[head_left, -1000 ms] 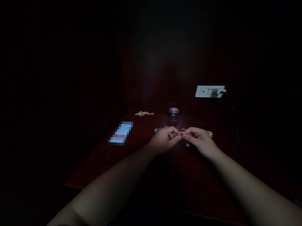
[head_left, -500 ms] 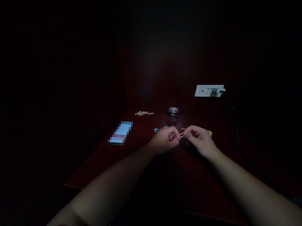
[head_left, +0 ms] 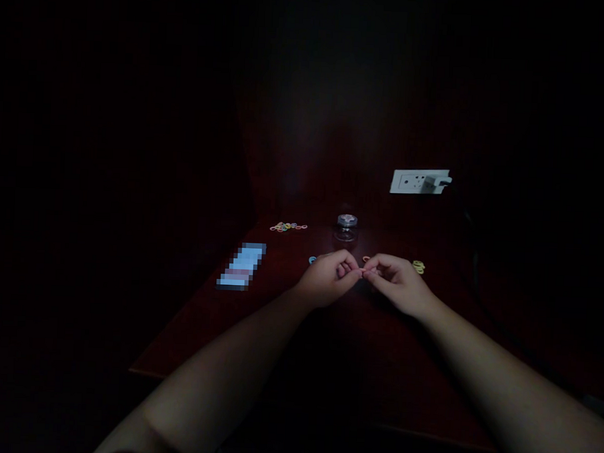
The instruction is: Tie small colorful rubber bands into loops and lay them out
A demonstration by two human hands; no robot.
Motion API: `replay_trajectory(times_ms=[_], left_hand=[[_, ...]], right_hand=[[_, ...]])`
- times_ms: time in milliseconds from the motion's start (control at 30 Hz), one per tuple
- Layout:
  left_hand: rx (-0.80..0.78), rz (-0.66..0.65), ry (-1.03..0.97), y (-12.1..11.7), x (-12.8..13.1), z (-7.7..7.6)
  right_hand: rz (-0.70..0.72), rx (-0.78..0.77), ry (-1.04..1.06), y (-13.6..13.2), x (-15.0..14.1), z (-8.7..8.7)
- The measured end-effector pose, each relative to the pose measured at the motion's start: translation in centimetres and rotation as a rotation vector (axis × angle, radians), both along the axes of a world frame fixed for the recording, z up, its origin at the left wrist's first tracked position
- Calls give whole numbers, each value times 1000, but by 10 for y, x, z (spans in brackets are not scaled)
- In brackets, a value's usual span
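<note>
While I watch through the head camera, the left hand [head_left: 327, 278] and right hand [head_left: 399, 284] almost meet above the counter [head_left: 202, 322], and there it is between them: a small pinkish-orange elastic band [head_left: 361, 272], pinched at thumb and fingertips on both sides, with hardly any gap. Just behind it I spot an orange band [head_left: 365, 259] on the surface. A blue band [head_left: 312, 260] peeks out beyond the left hand; yellow bands [head_left: 419, 267] bunch up beside the right. Farther back, a clear lidded jar [head_left: 346, 230] stands upright, and a multicoloured cluster of bands [head_left: 288, 227] lies to its left. Nearer, I get a pixelated, phone-like rectangle [head_left: 243, 267]. On the wall, a white plug [head_left: 438, 183] sits in the socket plate [head_left: 409, 182].
</note>
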State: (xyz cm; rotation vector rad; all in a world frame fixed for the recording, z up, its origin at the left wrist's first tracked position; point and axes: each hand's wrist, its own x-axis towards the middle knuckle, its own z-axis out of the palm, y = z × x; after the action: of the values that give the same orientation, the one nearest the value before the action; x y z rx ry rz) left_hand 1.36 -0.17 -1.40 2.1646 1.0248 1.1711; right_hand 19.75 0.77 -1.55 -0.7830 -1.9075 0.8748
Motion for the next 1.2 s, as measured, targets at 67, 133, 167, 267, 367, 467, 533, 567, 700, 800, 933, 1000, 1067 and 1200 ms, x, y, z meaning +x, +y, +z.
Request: replay_trajectory(times_ms=[67,133,167,267,367,467,533,567,700,800,933,1000,1067,1200], left_hand=[[-13,-16,-10,1,0,-2],[-21,-28,-1,2,1,-4],[-18,-25,8,2,0,-4],[-2,-12,31,2,0,-4],[-4,-14,46,1,0,-2],[-5,-6,59,1,0,-2],[-11,-6,62,2,0,-2],[-16,-9,60,2,0,-3],[-27,-5,23,2,1,-2],[-11,18,-17,1,1,-1],[11,34,-47,1,1,-1],[3,23,-52,1,1,-1],[-10,6,-51,2,1,-2],[-22,-3,-40,3,1,-4]], right_hand=[[10,-26,29,0,0,-1],[17,-44,41,0,0,-1],[12,-39,42,0,0,-1],[-36,5,48,2,0,-2],[-77,-25,82,5,1,-2],[-86,-87,124,7,2,-3],[-82,-96,131,7,2,-4],[-77,-92,123,6,1,-4],[-45,-47,45,5,0,-3],[-20,-21,-9,3,0,-2],[-2,-3,-71,0,-2,-1],[-5,19,-70,-1,-3,-1],[-19,24,-46,0,-3,-1],[-40,11,9,1,-3,0]])
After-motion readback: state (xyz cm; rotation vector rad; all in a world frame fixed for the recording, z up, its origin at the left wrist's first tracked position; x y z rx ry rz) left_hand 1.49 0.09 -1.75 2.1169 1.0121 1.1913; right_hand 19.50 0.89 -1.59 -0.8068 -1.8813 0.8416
